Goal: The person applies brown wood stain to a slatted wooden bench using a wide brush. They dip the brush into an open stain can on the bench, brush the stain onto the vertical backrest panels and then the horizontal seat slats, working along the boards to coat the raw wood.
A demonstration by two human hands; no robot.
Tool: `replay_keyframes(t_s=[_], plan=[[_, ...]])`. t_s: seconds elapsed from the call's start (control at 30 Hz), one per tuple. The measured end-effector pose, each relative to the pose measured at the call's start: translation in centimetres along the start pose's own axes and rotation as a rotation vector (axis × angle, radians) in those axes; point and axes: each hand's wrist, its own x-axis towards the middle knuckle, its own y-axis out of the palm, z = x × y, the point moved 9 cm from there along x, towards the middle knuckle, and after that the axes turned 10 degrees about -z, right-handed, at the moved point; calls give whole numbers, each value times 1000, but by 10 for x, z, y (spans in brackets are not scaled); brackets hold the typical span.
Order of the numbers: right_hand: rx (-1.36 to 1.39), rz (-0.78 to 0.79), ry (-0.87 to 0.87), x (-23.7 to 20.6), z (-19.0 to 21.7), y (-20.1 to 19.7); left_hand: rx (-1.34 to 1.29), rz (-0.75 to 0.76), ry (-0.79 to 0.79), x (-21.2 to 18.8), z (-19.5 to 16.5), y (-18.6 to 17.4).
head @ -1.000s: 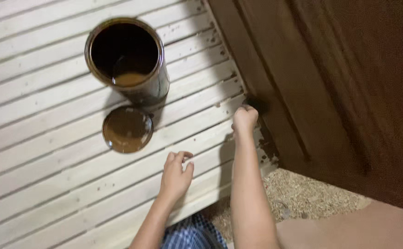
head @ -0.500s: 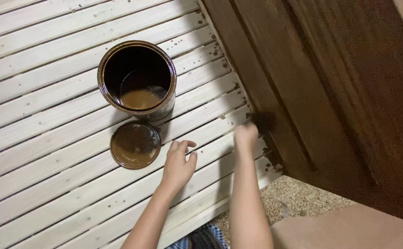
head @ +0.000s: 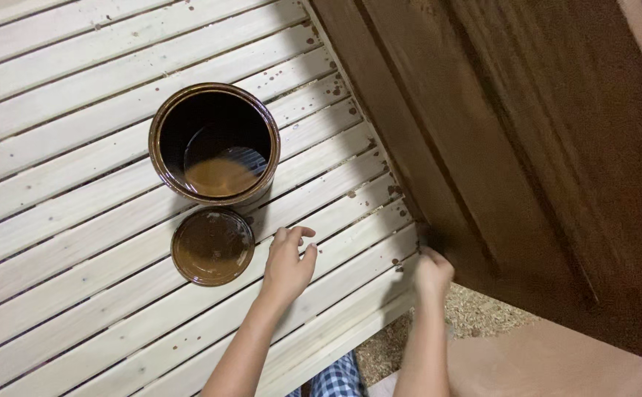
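Note:
My left hand [head: 289,263] rests on pale wooden slats [head: 63,88], fingers loosely curled, holding nothing, just right of a round brown-stained lid [head: 212,246]. Behind the lid stands an open can [head: 214,143] with brown stain at its bottom. My right hand [head: 431,273] is closed around a small dark brush [head: 425,237], only partly visible, pressed against the lower edge of a dark brown stained wooden door panel [head: 512,132].
Brown drips speckle the slats near the panel. Sawdust-covered ground [head: 475,316] shows below the slat platform's edge. A blue checked garment [head: 332,378] is at the bottom. A pale surface [head: 556,364] fills the lower right corner.
The view has shifted, so the can and lid sit lower and further right in frame. My right hand with the brush has slid down along the panel's lower edge. My left hand stays resting on the slats.

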Motion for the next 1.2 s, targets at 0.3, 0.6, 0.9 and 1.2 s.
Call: replay_keyframes(t_s=[0.3,0.6,0.9,1.2], plan=[[-218,92,-164,8,167,182,28,-23,-27,20,-5,-9],[26,174,-468,-5,250,308,89,-13,-47,55,-9,-8],[57,232,-227,2,103,175,13,-9,-61,58,-22,14],[-91,361,-555,-39,158,203,41,-28,-53,51,-4,9]])
